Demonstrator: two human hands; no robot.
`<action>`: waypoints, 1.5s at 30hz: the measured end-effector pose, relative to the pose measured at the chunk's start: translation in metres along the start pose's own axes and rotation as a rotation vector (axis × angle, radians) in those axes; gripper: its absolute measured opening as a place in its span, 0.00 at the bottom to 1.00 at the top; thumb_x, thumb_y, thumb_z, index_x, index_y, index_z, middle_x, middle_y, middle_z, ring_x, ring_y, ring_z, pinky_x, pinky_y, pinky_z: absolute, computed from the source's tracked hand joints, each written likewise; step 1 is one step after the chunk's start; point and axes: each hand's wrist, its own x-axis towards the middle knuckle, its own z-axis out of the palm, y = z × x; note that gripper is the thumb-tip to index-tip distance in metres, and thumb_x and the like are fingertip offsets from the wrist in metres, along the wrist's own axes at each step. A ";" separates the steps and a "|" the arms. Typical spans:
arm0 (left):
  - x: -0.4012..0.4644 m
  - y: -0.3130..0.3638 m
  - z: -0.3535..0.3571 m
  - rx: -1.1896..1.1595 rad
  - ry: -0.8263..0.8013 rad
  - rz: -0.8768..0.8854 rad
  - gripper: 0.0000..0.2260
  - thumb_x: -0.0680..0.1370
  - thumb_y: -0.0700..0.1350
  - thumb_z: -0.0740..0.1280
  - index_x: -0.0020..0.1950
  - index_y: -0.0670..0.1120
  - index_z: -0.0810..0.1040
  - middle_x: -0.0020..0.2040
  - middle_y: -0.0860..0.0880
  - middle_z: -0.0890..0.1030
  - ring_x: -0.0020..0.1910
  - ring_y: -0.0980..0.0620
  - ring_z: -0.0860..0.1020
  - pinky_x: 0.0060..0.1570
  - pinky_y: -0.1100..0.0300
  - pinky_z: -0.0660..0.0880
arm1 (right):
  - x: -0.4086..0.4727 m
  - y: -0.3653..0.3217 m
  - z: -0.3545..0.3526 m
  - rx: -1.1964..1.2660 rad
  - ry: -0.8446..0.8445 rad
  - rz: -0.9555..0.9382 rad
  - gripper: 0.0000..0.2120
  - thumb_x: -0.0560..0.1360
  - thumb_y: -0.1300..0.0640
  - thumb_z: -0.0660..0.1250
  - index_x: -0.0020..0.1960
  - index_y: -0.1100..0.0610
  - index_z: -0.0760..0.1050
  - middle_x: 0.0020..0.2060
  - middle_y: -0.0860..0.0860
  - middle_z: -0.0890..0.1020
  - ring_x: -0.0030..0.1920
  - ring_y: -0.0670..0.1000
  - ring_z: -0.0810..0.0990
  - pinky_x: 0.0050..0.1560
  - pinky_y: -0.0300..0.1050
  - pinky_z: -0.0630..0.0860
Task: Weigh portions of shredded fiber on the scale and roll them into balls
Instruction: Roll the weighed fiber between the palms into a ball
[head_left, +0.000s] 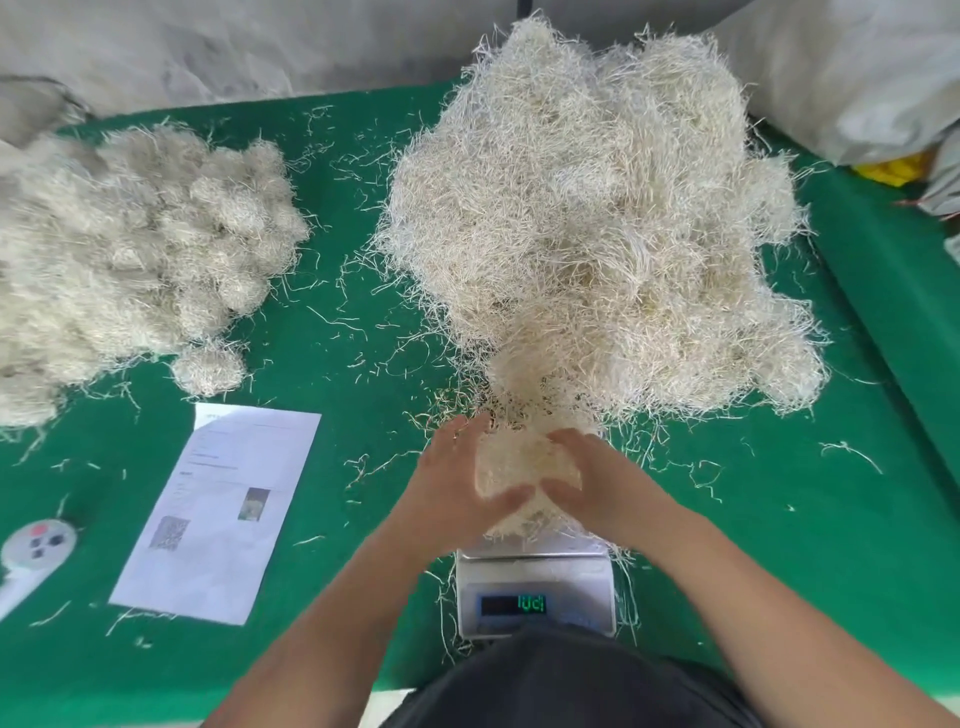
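Observation:
A pale wad of shredded fiber (511, 467) sits above the white digital scale (535, 587), whose green display is lit. My left hand (457, 486) cups the wad from the left, thumb curled under its front. From the right, my right hand (587, 480) wraps it, with the fingers bent over the top. A big loose fiber heap (597, 218) rises just behind the scale. At the far left lies a pile of rolled fiber balls (130, 244), one ball (208, 366) a little apart at its near edge.
The table wears a green cloth (363, 322) strewn with stray strands. A printed sheet of paper (218, 509) lies left of the scale, a white handheld device (36, 545) at the left edge. Grey sacks (852, 67) stand at the back right.

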 end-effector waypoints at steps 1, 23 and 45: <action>-0.001 -0.002 0.013 0.075 -0.017 0.013 0.48 0.72 0.76 0.66 0.83 0.61 0.45 0.84 0.58 0.45 0.82 0.46 0.51 0.79 0.39 0.54 | -0.004 0.000 -0.005 0.029 -0.040 -0.003 0.32 0.80 0.40 0.67 0.80 0.44 0.59 0.75 0.48 0.71 0.67 0.49 0.76 0.67 0.46 0.72; -0.020 0.026 0.003 0.169 0.348 0.249 0.20 0.84 0.54 0.63 0.76 0.57 0.72 0.81 0.51 0.63 0.81 0.45 0.55 0.80 0.48 0.44 | -0.036 -0.023 -0.032 -0.101 0.139 -0.187 0.33 0.80 0.44 0.69 0.81 0.46 0.60 0.80 0.46 0.63 0.78 0.53 0.64 0.77 0.54 0.63; -0.014 0.026 0.008 0.013 0.465 0.290 0.16 0.82 0.48 0.66 0.70 0.54 0.77 0.74 0.52 0.72 0.75 0.49 0.68 0.75 0.41 0.65 | -0.022 -0.021 -0.031 -0.159 0.114 -0.165 0.36 0.79 0.43 0.70 0.81 0.45 0.57 0.81 0.49 0.62 0.77 0.57 0.64 0.74 0.55 0.64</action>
